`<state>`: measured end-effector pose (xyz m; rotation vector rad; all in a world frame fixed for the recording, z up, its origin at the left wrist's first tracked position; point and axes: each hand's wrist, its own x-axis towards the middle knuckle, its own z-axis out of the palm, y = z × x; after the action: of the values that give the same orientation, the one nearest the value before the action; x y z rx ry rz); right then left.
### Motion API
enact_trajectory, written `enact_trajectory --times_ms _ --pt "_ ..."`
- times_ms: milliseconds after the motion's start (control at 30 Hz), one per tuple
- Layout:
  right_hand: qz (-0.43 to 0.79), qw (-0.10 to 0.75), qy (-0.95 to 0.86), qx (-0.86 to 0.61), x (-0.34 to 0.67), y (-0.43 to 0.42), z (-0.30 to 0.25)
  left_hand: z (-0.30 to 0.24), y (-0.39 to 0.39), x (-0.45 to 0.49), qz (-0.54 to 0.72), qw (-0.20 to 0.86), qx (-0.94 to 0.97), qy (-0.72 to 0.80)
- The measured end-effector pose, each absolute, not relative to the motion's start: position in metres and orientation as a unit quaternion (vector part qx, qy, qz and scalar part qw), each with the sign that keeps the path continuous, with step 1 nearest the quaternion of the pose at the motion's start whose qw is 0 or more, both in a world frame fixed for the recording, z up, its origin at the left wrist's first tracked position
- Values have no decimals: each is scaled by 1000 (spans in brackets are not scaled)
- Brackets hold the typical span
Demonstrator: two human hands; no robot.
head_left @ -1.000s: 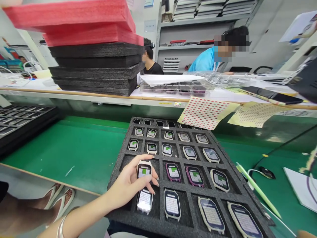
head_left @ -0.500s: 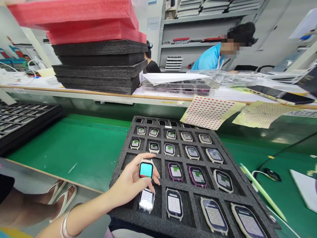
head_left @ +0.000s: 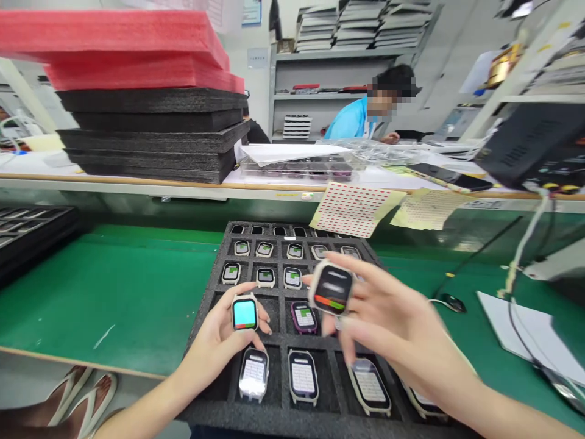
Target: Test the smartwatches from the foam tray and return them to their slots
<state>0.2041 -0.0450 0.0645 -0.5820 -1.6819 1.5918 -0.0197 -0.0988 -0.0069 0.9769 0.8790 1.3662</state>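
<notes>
Right hand (head_left: 393, 323) entering at three o'clock, pinching rounded dark watch (head_left: 333, 286); left hand (head_left: 214, 344) pinching cyan watch (head_left: 244, 313) over foam tray (head_left: 283, 421).

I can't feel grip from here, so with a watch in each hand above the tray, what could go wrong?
1. The right hand holds the dark-screen watch only at the fingertips, and it looks motion-blurred; a slip could drop it onto the purple watch in the foam tray.
2. The left hand pinches the cyan-screen watch by its edges; it may twist loose.
3. The hands are close together, so the two watches might knock.
</notes>
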Motion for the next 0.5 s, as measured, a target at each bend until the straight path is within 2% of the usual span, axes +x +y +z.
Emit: enact_trajectory --times_ms 267,500 --pt "643 298 -660 -250 188 -27 35 -10 -101 -18 571 581 424 396" --pt "619 337 -652 -281 184 -27 29 -9 -104 -18 558 587 425 405"
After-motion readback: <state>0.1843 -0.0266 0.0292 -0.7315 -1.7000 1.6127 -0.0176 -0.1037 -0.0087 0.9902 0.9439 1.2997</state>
